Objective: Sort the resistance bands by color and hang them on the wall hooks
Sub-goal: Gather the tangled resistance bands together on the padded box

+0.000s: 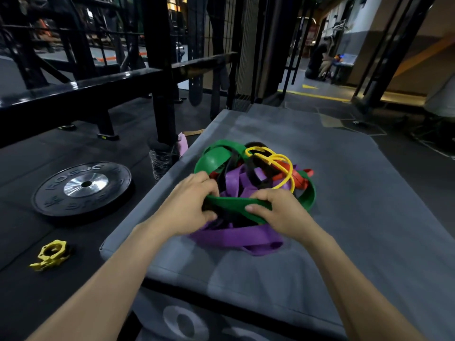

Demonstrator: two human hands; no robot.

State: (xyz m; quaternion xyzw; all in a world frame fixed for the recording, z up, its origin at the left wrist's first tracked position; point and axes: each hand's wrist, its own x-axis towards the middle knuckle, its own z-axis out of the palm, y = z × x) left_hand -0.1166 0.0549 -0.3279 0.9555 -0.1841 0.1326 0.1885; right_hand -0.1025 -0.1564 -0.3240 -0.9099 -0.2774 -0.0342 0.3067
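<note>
At frame centre, left hand (190, 205) and right hand (278, 212) both grip a green band (236, 205) running left-right between them, atop the tangled pile (248, 178).

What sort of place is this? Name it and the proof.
Most likely a gym: a black Rogue bumper plate and a yellow barbell collar lie on rubber flooring, and tangled resistance bands sit on a grey mat.

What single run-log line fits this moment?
stage: untangling | left hand: grips green band | right hand: grips green band | hung: none visible
</note>
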